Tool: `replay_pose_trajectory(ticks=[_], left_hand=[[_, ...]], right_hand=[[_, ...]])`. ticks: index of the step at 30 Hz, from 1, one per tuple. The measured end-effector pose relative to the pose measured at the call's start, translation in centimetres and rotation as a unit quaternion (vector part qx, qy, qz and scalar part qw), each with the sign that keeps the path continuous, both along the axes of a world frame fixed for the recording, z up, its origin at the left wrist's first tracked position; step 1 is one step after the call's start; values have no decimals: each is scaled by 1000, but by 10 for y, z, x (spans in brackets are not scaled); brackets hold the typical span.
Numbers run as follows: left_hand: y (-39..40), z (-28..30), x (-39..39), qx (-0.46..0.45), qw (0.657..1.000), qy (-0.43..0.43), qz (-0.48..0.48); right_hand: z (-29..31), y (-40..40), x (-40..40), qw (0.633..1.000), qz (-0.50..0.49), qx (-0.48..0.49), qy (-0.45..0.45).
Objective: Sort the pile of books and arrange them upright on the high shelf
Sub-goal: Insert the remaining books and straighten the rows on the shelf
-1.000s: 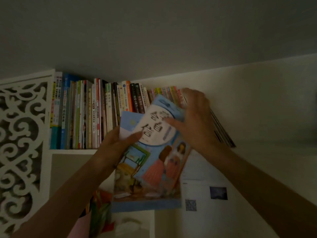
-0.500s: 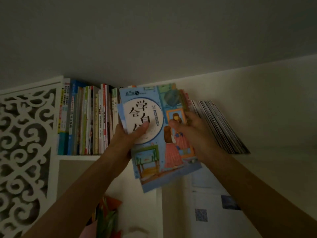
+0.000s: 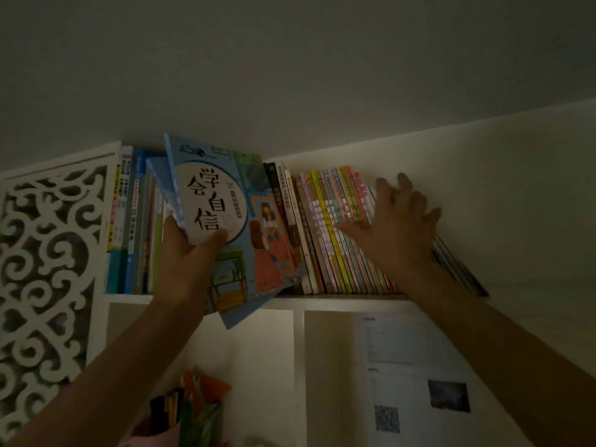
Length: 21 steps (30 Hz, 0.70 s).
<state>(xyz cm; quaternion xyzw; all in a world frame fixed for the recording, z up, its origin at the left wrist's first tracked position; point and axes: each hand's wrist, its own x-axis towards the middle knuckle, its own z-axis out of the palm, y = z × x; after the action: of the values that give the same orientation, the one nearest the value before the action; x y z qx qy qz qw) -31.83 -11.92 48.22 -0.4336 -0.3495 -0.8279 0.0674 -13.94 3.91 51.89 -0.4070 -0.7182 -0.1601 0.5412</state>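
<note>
My left hand (image 3: 185,256) grips a small bundle of thin blue picture books (image 3: 232,221) by the lower left, thumb across the front cover. The bundle is raised in front of the high shelf (image 3: 338,299), tilted, its lower corner hanging below the shelf edge. My right hand (image 3: 392,225) lies with spread fingers against a row of thin colourful books (image 3: 335,233) that lean to the left on the shelf. Further thin books (image 3: 458,269) slant behind my right wrist. Upright books (image 3: 135,221) fill the shelf's left end.
A white carved lattice panel (image 3: 48,253) stands at the left. Below the shelf are open white compartments; one holds colourful items (image 3: 196,404), and a printed sheet (image 3: 409,362) hangs at the right. The ceiling is close above the books.
My right hand has let go of the blue bundle and moved right onto the leaning row. My left hand alone has lifted the bundle higher and to the left.
</note>
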Motion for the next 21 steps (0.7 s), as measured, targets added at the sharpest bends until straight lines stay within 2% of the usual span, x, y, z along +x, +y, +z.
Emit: replay_pose_trajectory(ticks=[6, 13, 21], left_hand=[[9, -2, 13, 4, 999, 32, 24], [16, -1, 19, 23, 999, 36, 30], [11, -2, 32, 43, 998, 30, 27]], right_hand=[[4, 6, -24, 998, -55, 1, -36], [5, 11, -24, 999, -24, 0, -29], [10, 15, -15, 999, -42, -1, -15]])
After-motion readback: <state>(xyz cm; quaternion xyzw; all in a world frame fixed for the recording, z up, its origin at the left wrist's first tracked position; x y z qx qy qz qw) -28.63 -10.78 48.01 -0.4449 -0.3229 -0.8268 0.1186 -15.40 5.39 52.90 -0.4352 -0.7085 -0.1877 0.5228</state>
